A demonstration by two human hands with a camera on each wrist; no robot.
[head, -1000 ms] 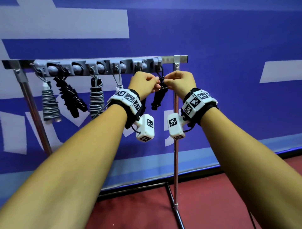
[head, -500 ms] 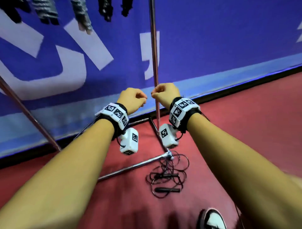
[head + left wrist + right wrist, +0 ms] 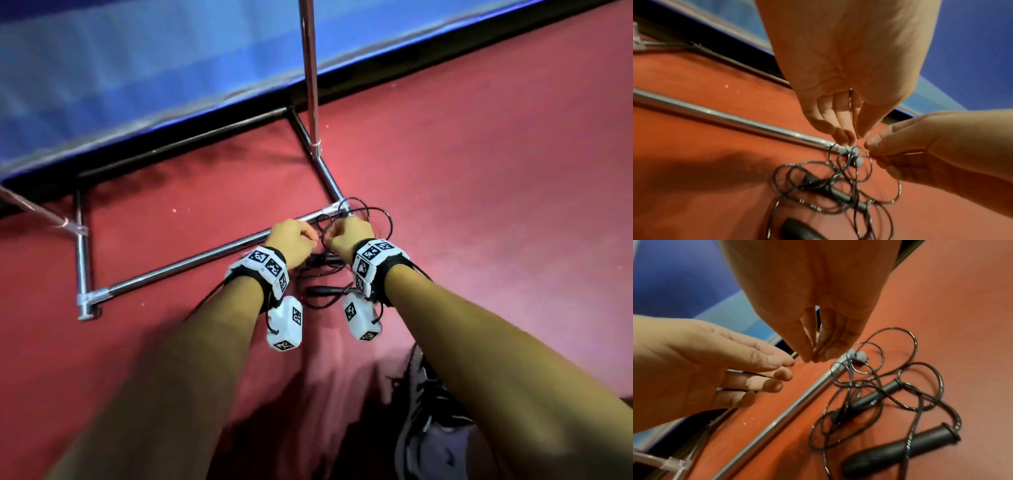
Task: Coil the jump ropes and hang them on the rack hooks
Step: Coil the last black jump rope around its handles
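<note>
Both hands poised over the tangled jump rope (image 3: 890,386) on the floor

It lies just below both; handles run left-right; right hand (image 3: 347,234), fingers (image 3: 812,352) pinched together, empty, is nearer its loops than left hand (image 3: 294,236), loosely open, beside the rack base bar (image 3: 191,263).

We look down at our left hand (image 3: 294,240) and right hand (image 3: 347,234), fingers curled, close together above a tangled black rope (image 3: 356,219) on the red floor (image 3: 479,171), beside the rack's base bar (image 3: 191,262), a shoe (image 3: 431,428) lower right
</note>
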